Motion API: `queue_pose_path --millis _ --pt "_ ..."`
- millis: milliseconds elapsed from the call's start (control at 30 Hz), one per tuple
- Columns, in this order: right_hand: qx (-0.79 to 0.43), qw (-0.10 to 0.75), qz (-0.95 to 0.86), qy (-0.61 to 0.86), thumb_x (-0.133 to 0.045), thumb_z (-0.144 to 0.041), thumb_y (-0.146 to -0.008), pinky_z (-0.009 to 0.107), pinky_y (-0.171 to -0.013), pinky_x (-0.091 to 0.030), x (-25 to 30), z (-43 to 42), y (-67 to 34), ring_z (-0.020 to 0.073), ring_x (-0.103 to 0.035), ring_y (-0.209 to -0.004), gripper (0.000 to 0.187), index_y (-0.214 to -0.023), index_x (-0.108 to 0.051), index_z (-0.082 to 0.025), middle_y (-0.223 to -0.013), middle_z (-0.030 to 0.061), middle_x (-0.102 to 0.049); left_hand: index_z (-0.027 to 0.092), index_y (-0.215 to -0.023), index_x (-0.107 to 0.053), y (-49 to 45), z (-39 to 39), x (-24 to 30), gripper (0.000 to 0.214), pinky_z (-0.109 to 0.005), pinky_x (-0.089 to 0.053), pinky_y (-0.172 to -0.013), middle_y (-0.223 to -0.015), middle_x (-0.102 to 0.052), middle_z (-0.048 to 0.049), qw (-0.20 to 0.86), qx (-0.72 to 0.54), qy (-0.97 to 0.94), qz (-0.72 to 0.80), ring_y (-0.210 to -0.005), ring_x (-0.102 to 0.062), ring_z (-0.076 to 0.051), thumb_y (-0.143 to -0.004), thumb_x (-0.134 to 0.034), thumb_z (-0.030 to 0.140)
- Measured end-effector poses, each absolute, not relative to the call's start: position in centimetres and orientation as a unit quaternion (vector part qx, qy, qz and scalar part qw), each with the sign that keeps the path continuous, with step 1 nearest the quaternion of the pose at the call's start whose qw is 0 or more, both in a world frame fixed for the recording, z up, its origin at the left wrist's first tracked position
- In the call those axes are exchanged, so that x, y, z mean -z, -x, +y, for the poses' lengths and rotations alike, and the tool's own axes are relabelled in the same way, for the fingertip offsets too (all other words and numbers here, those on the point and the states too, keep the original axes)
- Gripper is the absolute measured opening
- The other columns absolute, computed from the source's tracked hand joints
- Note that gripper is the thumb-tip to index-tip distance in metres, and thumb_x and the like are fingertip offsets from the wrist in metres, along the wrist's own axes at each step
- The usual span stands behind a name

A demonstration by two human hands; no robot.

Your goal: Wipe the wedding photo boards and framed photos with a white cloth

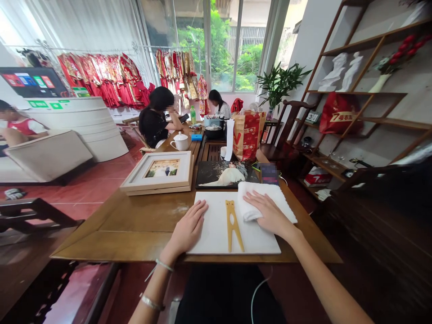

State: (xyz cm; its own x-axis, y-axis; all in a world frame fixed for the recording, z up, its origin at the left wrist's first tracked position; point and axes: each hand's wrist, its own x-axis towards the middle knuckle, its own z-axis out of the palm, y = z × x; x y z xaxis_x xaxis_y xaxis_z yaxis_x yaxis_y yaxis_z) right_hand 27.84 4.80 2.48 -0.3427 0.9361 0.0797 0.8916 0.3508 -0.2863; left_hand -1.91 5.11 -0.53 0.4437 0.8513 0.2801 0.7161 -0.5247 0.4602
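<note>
A white board (pixel 212 234) lies flat near the front edge of the wooden table. On its middle rests a yellow two-legged tool (pixel 231 222) with a small animal-head top, like tongs or a clip; neither hand touches it. My left hand (pixel 192 225) lies on the board's left edge, fingers stretched out and holding nothing. My right hand (pixel 268 211) is laid flat, fingers outstretched, on a folded white towel (pixel 280 200) that covers the board's upper right corner. Part of the towel is hidden under that hand.
Framed pictures (pixel 158 171) are stacked at the table's left. Behind the board are a black tray (pixel 212 171) with a white cloth-like piece, a phone (pixel 269 173), a paper bag (pixel 248 135) and a white lidded cup (pixel 180 141). Two people sit farther back; another sits left.
</note>
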Motion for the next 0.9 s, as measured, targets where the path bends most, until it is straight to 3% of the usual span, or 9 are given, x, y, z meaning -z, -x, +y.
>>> queue_pose_path --millis 333,567,733,900 --pt "-0.102 0.128 -0.854 0.494 -0.042 0.0 -0.059 0.048 -0.116 -0.011 -1.9 -7.0 -27.9 0.0181 -0.016 -0.142 0.091 -0.145 -0.03 -0.028 -0.151 -0.0022 -0.029 0.019 -0.134 -0.047 1.8 4.9 0.2 0.043 -0.04 -0.027 -0.115 -0.146 -0.043 -0.0052 0.138 -0.231 -0.839 0.474 -0.139 -0.031 -0.019 -0.095 -0.03 0.025" --pt "-0.135 0.15 -0.834 0.513 -0.041 -0.001 -0.056 0.047 -0.115 -0.015 -2.4 -0.5 -29.1 0.018 -0.021 -0.14 0.088 -0.141 -0.039 -0.024 -0.148 0.0006 -0.035 0.018 -0.136 -0.046 1.9 4.9 0.2 0.044 -0.04 -0.025 -0.116 -0.147 -0.041 -0.0056 0.141 -0.225 -0.842 0.469 -0.14 -0.03 -0.019 -0.096 -0.029 0.025" --pt "-0.12 0.165 -0.805 0.557 -0.042 -0.004 -0.062 0.049 -0.114 -0.015 -2.5 5.1 -28.0 0.0202 -0.024 -0.139 0.078 -0.139 -0.043 -0.022 -0.147 0.0027 -0.038 0.018 -0.136 -0.045 1.9 4.9 0.1 0.044 -0.04 -0.027 -0.115 -0.147 -0.041 -0.005 0.137 -0.224 -0.842 0.471 -0.14 -0.03 -0.018 -0.096 -0.029 0.024" --pt "-0.107 0.143 -0.807 0.563 -0.04 -0.001 -0.056 0.048 -0.115 -0.011 -2.3 3.3 -26.6 0.0192 -0.019 -0.141 0.087 -0.14 -0.04 -0.021 -0.149 0.0007 -0.035 0.017 -0.135 -0.046 1.7 4.8 0.2 0.043 -0.039 -0.028 -0.115 -0.146 -0.042 -0.0058 0.131 -0.224 -0.839 0.478 -0.139 -0.03 -0.018 -0.096 -0.03 0.024"
